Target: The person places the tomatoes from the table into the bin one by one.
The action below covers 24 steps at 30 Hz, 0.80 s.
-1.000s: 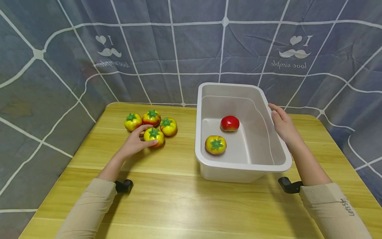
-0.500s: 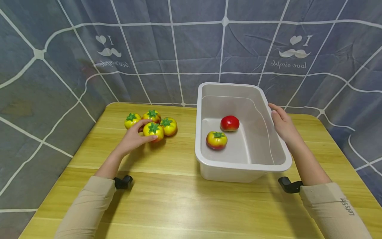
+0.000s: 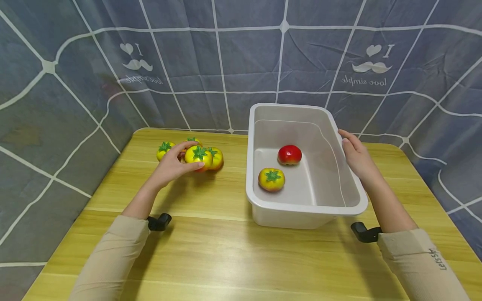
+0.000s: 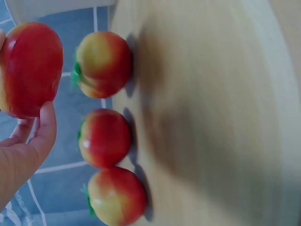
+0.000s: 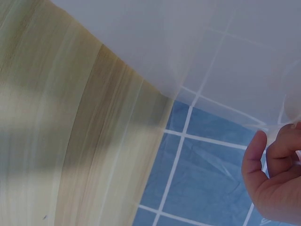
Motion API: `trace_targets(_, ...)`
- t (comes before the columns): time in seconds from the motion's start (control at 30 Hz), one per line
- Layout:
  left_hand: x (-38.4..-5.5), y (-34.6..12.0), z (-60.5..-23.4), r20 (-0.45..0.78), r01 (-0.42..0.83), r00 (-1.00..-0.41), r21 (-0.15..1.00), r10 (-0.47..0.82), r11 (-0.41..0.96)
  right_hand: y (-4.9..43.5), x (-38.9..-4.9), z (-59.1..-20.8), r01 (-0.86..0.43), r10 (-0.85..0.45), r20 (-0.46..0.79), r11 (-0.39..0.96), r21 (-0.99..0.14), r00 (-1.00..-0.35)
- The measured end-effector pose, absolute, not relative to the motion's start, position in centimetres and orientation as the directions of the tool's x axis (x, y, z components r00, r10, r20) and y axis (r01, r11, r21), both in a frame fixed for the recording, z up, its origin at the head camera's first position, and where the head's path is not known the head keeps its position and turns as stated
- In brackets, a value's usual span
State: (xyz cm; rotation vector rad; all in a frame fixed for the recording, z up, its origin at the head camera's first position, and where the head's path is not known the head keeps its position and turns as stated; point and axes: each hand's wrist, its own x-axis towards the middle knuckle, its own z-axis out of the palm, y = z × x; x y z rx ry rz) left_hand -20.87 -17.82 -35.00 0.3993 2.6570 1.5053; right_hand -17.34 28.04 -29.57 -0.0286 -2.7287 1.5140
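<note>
My left hand [image 3: 173,166] grips a yellow-and-red tomato [image 3: 197,154] with a green leafy top, thumb on the near side and fingers on the far side. In the left wrist view this held tomato [image 4: 35,70] hangs clear of the table. Three more tomatoes stand close behind it: one at left [image 3: 164,150], one mostly hidden behind my fingers [image 3: 194,141], and one at right [image 3: 216,159], partly covered by the held one. On the right, my right hand [image 3: 357,156] holds the right rim of a light grey plastic bin [image 3: 306,211].
Inside the bin lie a red tomato [image 3: 290,155], leaf side hidden, and a yellow one [image 3: 271,179] with its leaf up. The wooden table [image 3: 211,259] ends at the back against a grey-blue curtain [image 3: 248,62] with white lines.
My left hand has raised the tomato off the table and shifted it slightly back and right. The yellow tomato in the bin has rocked in place. My right hand stays at the rim.
</note>
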Motion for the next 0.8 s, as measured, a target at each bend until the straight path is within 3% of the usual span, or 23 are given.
trace_targets(0.8,-21.0,-12.5,-30.1,0.191,0.31,-0.933,0.857,0.304,0.412,28.1,-17.3,-29.6,0.009,0.027,0.006,0.521,-0.854,-1.0)
